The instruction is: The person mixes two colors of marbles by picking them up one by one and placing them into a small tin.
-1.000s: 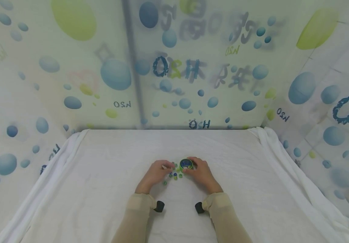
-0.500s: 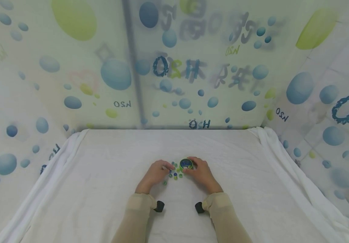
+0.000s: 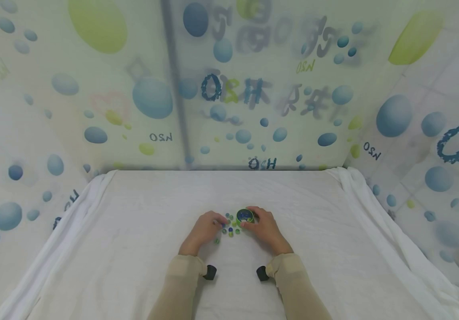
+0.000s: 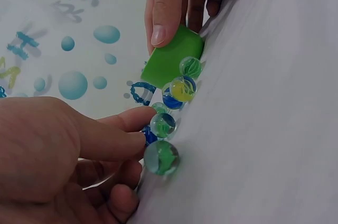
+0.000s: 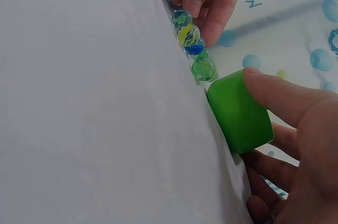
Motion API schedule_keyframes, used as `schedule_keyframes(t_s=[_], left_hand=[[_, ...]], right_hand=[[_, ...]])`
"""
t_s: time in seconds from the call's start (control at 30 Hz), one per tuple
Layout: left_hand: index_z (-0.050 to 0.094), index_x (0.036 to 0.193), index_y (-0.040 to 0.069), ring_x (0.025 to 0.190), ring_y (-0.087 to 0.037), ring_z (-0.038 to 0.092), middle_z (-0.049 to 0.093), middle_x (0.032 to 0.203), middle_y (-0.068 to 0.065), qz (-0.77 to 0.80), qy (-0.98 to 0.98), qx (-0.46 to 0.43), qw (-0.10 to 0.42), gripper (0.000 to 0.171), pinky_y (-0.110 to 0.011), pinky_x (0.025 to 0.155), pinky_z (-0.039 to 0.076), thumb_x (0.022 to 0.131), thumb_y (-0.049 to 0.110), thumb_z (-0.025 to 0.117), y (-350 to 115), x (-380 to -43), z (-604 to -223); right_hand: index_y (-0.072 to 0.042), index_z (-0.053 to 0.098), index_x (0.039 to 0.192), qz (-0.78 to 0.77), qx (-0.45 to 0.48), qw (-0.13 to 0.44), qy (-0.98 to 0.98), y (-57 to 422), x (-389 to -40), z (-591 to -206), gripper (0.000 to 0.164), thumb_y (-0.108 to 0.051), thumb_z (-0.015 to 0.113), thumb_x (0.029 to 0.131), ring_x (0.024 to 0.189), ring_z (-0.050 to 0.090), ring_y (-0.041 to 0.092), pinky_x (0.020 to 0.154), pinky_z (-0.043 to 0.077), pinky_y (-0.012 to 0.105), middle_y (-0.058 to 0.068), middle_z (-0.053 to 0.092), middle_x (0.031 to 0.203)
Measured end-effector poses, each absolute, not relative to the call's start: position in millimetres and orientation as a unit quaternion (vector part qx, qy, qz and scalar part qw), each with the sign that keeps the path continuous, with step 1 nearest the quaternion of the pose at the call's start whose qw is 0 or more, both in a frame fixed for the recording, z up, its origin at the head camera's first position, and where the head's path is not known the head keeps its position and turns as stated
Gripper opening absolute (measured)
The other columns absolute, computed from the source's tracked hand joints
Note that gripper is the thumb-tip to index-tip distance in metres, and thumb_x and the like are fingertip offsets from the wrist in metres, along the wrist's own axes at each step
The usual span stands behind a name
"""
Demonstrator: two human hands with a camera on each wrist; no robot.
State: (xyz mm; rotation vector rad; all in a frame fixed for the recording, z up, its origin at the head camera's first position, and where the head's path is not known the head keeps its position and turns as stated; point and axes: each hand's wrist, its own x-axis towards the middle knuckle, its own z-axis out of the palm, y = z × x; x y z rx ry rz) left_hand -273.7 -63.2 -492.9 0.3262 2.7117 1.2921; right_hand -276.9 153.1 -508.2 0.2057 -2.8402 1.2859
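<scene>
My left hand [image 3: 205,226] is low at the left edge of a loose group of glass marbles [image 3: 231,234], its thumb and index finger pinching a blue marble [image 4: 150,135] at the cloth. My right hand [image 3: 264,224] holds a small green cup [image 5: 240,112], thumb on the near side and fingers around the far side. The cup stands upright, and some dark blue shows inside it in the head view. Green, blue and yellow swirled marbles lie between the two hands, with a green marble [image 4: 161,157] closest to the left wrist camera.
A white cloth [image 3: 133,266] covers the table, bunched in folds along both sides. Patterned curtains [image 3: 229,89] with blue and green ovals rise at the back and sides. One green marble [image 3: 217,241] lies apart, nearer the person.
My left index finger and thumb have drawn in slightly and come down at the blue marble, uncovering more of the marbles beyond. My right hand and the cup have stayed in place.
</scene>
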Motion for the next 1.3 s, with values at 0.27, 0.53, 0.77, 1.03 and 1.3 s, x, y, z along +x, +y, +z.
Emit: schedule_keyframes(t_s=[0.27, 0.53, 0.77, 1.03, 1.3], left_hand=[[0.072, 0.099, 0.013, 0.108, -0.029, 0.057, 0.063, 0.105, -0.005, 0.411, 0.904, 0.110, 0.047, 0.023, -0.046, 0.098, 0.041, 0.088, 0.000, 0.057, -61.7, -275.2, -496.7], [0.072, 0.098, 0.016, 0.100, -0.024, 0.058, 0.063, 0.103, -0.003, 0.399, 0.912, 0.089, 0.043, 0.020, -0.044, 0.091, 0.045, 0.087, 0.002, 0.062, -59.3, -275.0, -499.5], [0.072, 0.098, 0.017, 0.100, -0.024, 0.058, 0.063, 0.102, -0.004, 0.388, 0.916, 0.090, 0.036, 0.019, -0.045, 0.091, 0.045, 0.087, 0.003, 0.063, -58.6, -274.1, -498.6], [0.071, 0.100, 0.017, 0.101, -0.025, 0.058, 0.064, 0.102, -0.004, 0.396, 0.912, 0.097, 0.045, 0.018, -0.046, 0.091, 0.045, 0.088, 0.005, 0.064, -60.7, -272.6, -494.1], [0.071, 0.100, 0.017, 0.096, -0.022, 0.058, 0.064, 0.099, -0.002, 0.415, 0.902, 0.105, 0.049, 0.017, -0.046, 0.087, 0.046, 0.090, 0.007, 0.062, -62.0, -274.2, -493.1]], right_hand=[[-0.011, 0.058, 0.132, 0.408, 0.061, 0.006, -0.911, 152.1, -276.1, -508.1, 0.055, -0.028, 0.077, 0.084, 0.127, 0.045, 0.035, 0.105, 0.032, 0.051, 0.012, 0.056, 0.134], [-0.010, 0.058, 0.131, 0.413, 0.063, 0.009, -0.909, 152.4, -276.8, -508.2, 0.054, -0.028, 0.077, 0.084, 0.126, 0.046, 0.034, 0.105, 0.032, 0.051, 0.012, 0.057, 0.133], [-0.010, 0.059, 0.130, 0.416, 0.063, 0.009, -0.907, 152.5, -278.2, -508.2, 0.053, -0.028, 0.078, 0.083, 0.125, 0.047, 0.033, 0.105, 0.033, 0.051, 0.012, 0.057, 0.132], [-0.010, 0.058, 0.132, 0.411, 0.052, 0.003, -0.910, 152.1, -277.6, -509.0, 0.055, -0.027, 0.077, 0.084, 0.126, 0.046, 0.034, 0.105, 0.033, 0.052, 0.012, 0.056, 0.134], [-0.012, 0.058, 0.132, 0.413, 0.049, -0.002, -0.909, 151.6, -276.6, -508.2, 0.055, -0.030, 0.077, 0.084, 0.126, 0.045, 0.033, 0.105, 0.032, 0.051, 0.010, 0.056, 0.135]])
